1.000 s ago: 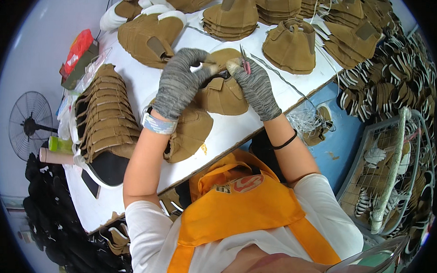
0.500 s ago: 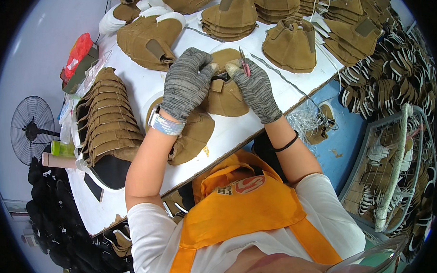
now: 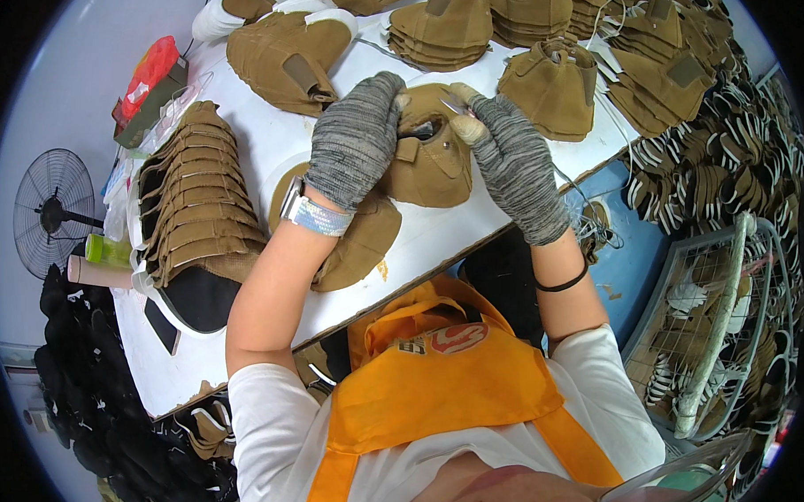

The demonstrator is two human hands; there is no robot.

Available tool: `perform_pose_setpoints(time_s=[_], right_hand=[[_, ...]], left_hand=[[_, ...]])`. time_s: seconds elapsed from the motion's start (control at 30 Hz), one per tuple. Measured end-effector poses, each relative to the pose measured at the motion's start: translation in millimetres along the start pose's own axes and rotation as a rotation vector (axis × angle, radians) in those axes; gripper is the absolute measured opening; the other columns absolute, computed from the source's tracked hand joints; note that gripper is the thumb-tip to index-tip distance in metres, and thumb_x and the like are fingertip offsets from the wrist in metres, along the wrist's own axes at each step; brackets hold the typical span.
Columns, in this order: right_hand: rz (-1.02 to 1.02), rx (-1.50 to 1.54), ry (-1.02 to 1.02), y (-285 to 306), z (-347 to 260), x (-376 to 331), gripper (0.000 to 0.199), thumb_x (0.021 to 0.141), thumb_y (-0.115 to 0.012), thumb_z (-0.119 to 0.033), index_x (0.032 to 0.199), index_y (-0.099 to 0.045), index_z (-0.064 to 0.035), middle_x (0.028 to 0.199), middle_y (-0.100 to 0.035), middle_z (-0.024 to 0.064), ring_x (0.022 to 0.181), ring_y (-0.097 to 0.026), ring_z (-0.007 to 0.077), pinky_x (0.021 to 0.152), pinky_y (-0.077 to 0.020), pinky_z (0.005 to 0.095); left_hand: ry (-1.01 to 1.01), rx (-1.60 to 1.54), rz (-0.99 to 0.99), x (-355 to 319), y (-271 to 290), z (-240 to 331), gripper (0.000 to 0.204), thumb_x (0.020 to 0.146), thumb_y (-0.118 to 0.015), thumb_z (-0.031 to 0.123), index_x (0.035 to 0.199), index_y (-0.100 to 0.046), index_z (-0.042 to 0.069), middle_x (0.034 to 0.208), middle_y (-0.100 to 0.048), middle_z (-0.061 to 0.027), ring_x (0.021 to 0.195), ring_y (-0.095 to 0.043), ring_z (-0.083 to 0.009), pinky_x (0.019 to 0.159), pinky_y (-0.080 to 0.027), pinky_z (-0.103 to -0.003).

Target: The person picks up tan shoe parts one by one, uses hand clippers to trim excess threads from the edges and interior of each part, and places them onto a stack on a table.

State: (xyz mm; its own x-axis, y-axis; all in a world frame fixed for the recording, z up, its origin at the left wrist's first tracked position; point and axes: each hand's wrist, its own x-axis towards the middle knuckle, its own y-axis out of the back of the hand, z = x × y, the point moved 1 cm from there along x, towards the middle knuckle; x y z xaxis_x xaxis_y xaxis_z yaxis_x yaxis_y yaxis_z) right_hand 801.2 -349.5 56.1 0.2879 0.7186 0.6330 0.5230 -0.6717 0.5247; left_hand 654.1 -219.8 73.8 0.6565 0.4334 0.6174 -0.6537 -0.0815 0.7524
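A brown fabric shoe upper (image 3: 435, 175) with a small strap tab and a dark opening lies before me on the white table. My left hand (image 3: 356, 139), in a grey knitted glove, is closed on its left edge. My right hand (image 3: 518, 163), gloved the same way, is just right of the upper, thumb and fingers closed on small thread snips (image 3: 455, 106). Only the metal end of the snips shows; the glove hides the handles. Partly under my left wrist lies another brown upper (image 3: 366, 239).
A row of nested brown uppers (image 3: 196, 196) stands at the left. More stacked uppers (image 3: 443, 28) line the far side. A wire basket (image 3: 688, 329) and heaped shoe parts (image 3: 713, 143) are at the right, a fan (image 3: 53, 213) at the left.
My right hand has moved right and slightly nearer, off the upper's edge, and the snips have turned so their pink handles no longer show. My left hand stays on the upper.
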Motion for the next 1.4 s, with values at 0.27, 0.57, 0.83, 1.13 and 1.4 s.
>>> perform_pose_setpoints(time_s=[0.27, 0.57, 0.83, 1.13, 1.4], right_hand=[[-0.273, -0.352, 0.134, 14.3, -10.1, 13.8, 0.038, 0.091, -0.053, -0.038, 0.110, -0.065, -0.0076, 0.087, -0.059, 0.0119, 0.079, -0.059, 0.0261, 0.070, -0.0489, 0.0364], [-0.276, -0.350, 0.264, 6.4, 4.5, 26.3, 0.036, 0.088, -0.055, -0.039, 0.110, -0.067, -0.0127, 0.083, -0.057, 0.0092, 0.080, -0.058, 0.0250, 0.072, -0.0476, 0.0364], [-0.194, -0.399, 0.442, -0.3, 22.7, 27.7, 0.034, 0.085, -0.058, -0.035, 0.109, -0.067, -0.0139, 0.078, -0.055, 0.0073, 0.074, -0.055, 0.0256, 0.067, -0.0451, 0.0370], [-0.219, -0.417, 0.491, 1.3, 21.2, 31.3, 0.030, 0.084, -0.060, -0.030, 0.108, -0.068, -0.0143, 0.079, -0.058, 0.0076, 0.073, -0.055, 0.0254, 0.067, -0.0450, 0.0380], [-0.175, 0.088, 0.156, 4.9, 35.4, 30.6, 0.029, 0.089, -0.060, -0.023, 0.114, -0.066, -0.0105, 0.092, -0.064, 0.0087, 0.084, -0.060, 0.0215, 0.081, -0.0475, 0.0319]], left_hand=[[0.124, -0.114, -0.029, 0.0, 8.4, 3.9, 0.021, 0.094, -0.053, 0.023, 0.102, -0.060, 0.006, 0.090, -0.064, -0.0174, 0.085, -0.062, -0.0351, 0.073, -0.050, -0.040], [0.275, -0.433, -0.186, 0.8, 12.2, -1.2, 0.032, 0.092, -0.059, 0.024, 0.117, -0.058, 0.004, 0.086, -0.063, -0.0101, 0.080, -0.062, -0.0177, 0.074, -0.050, -0.030], [0.261, -0.484, -0.336, -5.2, 21.1, 4.7, 0.062, 0.078, -0.073, 0.014, 0.135, -0.048, 0.012, 0.089, -0.060, -0.0050, 0.085, -0.058, -0.0160, 0.082, -0.049, -0.029], [0.294, -0.459, -0.353, -5.3, 19.8, 3.0, 0.058, 0.080, -0.072, 0.014, 0.133, -0.049, 0.011, 0.089, -0.062, -0.0051, 0.084, -0.060, -0.0154, 0.080, -0.049, -0.029], [0.276, -0.374, -0.352, -5.2, 20.5, 2.2, 0.051, 0.084, -0.067, 0.015, 0.132, -0.050, 0.010, 0.094, -0.063, -0.0080, 0.090, -0.061, -0.0189, 0.083, -0.050, -0.031]])
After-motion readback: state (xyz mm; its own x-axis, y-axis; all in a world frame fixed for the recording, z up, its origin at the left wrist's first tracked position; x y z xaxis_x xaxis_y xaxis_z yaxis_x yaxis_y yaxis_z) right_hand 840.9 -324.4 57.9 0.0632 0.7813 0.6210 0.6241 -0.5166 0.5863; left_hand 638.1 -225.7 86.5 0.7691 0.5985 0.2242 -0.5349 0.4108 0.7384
